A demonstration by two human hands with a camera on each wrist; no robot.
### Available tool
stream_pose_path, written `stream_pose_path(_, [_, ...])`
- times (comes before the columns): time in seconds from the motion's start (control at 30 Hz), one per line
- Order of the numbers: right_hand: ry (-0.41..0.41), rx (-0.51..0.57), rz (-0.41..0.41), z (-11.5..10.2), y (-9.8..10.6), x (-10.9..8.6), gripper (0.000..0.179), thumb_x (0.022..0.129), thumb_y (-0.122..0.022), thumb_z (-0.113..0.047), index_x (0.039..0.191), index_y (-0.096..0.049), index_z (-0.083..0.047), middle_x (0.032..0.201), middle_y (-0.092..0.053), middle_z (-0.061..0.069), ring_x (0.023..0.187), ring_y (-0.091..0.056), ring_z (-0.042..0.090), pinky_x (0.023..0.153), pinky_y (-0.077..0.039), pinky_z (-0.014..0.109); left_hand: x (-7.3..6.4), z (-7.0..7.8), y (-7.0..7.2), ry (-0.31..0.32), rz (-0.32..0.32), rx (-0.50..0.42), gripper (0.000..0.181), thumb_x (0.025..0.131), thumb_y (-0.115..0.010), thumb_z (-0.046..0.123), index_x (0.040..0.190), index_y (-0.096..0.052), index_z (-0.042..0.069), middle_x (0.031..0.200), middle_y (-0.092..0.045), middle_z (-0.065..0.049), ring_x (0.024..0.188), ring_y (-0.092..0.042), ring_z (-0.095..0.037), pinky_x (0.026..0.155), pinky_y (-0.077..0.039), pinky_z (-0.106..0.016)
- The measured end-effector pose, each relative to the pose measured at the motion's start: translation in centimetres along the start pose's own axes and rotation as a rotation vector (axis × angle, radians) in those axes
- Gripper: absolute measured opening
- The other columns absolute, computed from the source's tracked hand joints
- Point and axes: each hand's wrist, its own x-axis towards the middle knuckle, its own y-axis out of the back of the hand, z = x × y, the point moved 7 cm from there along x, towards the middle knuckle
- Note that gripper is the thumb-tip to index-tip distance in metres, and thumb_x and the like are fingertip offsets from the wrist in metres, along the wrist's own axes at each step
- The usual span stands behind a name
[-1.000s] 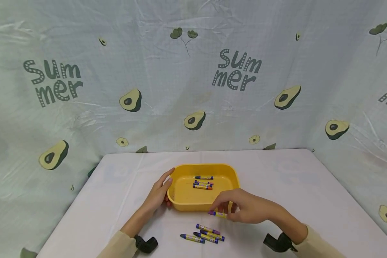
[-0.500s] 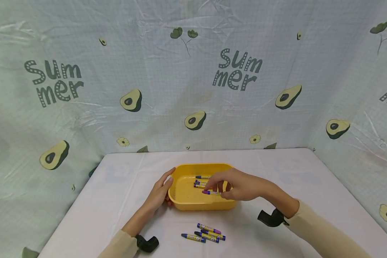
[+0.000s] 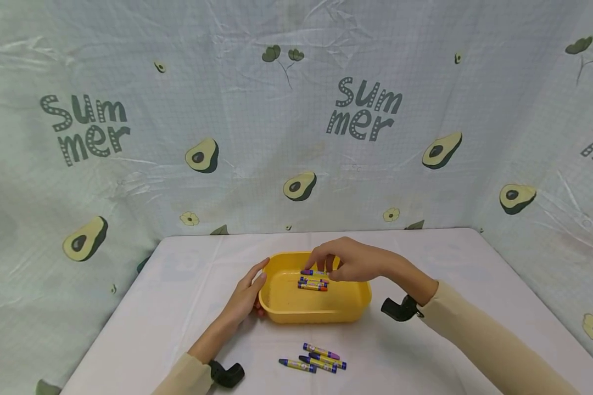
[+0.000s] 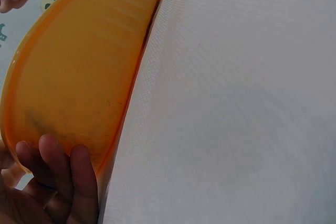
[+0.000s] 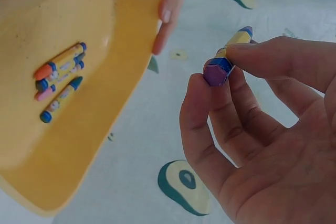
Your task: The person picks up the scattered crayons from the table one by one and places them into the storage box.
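My right hand (image 3: 353, 260) pinches a purple crayon (image 5: 237, 43) with a yellow-and-blue wrapper between thumb and fingertips. In the head view it hovers over the back right part of a yellow plastic tray (image 3: 306, 317). In the right wrist view the crayon is apart from the tray. My left hand (image 3: 244, 293) holds the tray's left end, thumb at the rim and other fingers against the outer wall. Several crayons lie in the tray, among them an orange crayon (image 5: 65, 60) and a dark-tipped crayon (image 5: 61, 99).
In front of the tray, several loose crayons lie close together on the white table, including a pink-purple crayon (image 3: 321, 351) and a dark blue crayon (image 3: 297, 365). A printed cloth (image 3: 247, 115) hangs behind the table. Black camera mounts (image 3: 400, 309) sit on both wrists.
My right hand has carried the purple crayon from in front of the tray, away from me, to above its back part. The left hand has kept its hold on the tray.
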Motion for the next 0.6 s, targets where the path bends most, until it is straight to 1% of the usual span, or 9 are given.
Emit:
stream_pose_path(0.13, [0.003, -0.007, -0.026, 0.7, 0.1, 1.0, 0.039, 0.088, -0.059, -0.002, 0.121, -0.064, -0.021, 0.106, -0.065, -0.005, 0.094, -0.058, 0.012, 0.084, -0.052, 0.026, -0.4, 0.6, 0.0, 0.012, -0.013, -0.008, 0.045, 0.105, -0.037, 0.036, 0.149, -0.031, 0.034, 0.061, -0.045, -0.007, 0.048, -0.051, -0.021, 0.053, -0.051, -0.034])
stream_pose_path(0.27, [-0.01, 0.005, -0.057, 2.0, -0.1, 2.3, 0.04, 0.087, -0.059, -0.001, 0.121, -0.064, -0.021, 0.112, -0.065, 0.001, 0.096, -0.058, 0.013, 0.085, -0.051, 0.026, -0.9, 1.6, 0.0, 0.009, -0.024, -0.004, 0.046, 0.105, -0.036, 0.03, 0.151, -0.029, 0.029, 0.061, -0.045, -0.009, 0.048, -0.051, -0.022, 0.054, -0.052, -0.036])
stream_pose_path(0.3, [-0.019, 0.012, -0.065, 2.4, -0.3, 2.6, 0.04, 0.086, -0.059, 0.0, 0.12, -0.065, -0.021, 0.111, -0.065, 0.003, 0.096, -0.058, 0.014, 0.085, -0.052, 0.026, -1.0, 1.6, 0.1, 0.01, -0.022, -0.004, 0.046, 0.105, -0.037, 0.031, 0.151, -0.03, 0.029, 0.061, -0.045, -0.009, 0.048, -0.051, -0.022, 0.054, -0.052, -0.036])
stream_pose_path(0.37, [-0.044, 0.028, -0.083, 3.2, -0.6, 3.3, 0.042, 0.085, -0.059, 0.001, 0.119, -0.065, -0.021, 0.11, -0.065, 0.005, 0.095, -0.059, 0.014, 0.083, -0.052, 0.025, -0.9, 1.4, 0.1, 0.009, -0.014, -0.001, 0.046, 0.105, -0.037, 0.032, 0.15, -0.031, 0.031, 0.061, -0.045, -0.008, 0.048, -0.051, -0.021, 0.053, -0.051, -0.035])
stream_pose_path(0.47, [-0.09, 0.073, -0.116, 4.4, -1.3, 4.2, 0.042, 0.083, -0.059, 0.004, 0.118, -0.066, -0.017, 0.107, -0.064, 0.009, 0.091, -0.06, 0.018, 0.077, -0.055, 0.027, -0.5, 0.6, 0.1, 0.001, 0.004, -0.006, 0.044, 0.104, -0.038, 0.036, 0.148, -0.033, 0.036, 0.06, -0.045, -0.007, 0.047, -0.05, -0.02, 0.051, -0.05, -0.033])
stream_pose_path(0.6, [-0.163, 0.133, -0.175, 6.2, -2.6, 5.2, 0.045, 0.081, -0.058, 0.008, 0.117, -0.066, -0.018, 0.104, -0.062, 0.012, 0.085, -0.058, 0.02, 0.069, -0.056, 0.029, 0.0, -0.2, 0.0, -0.005, 0.015, -0.007, 0.041, 0.104, -0.038, 0.04, 0.144, -0.035, 0.043, 0.058, -0.046, -0.006, 0.046, -0.05, -0.02, 0.051, -0.05, -0.032])
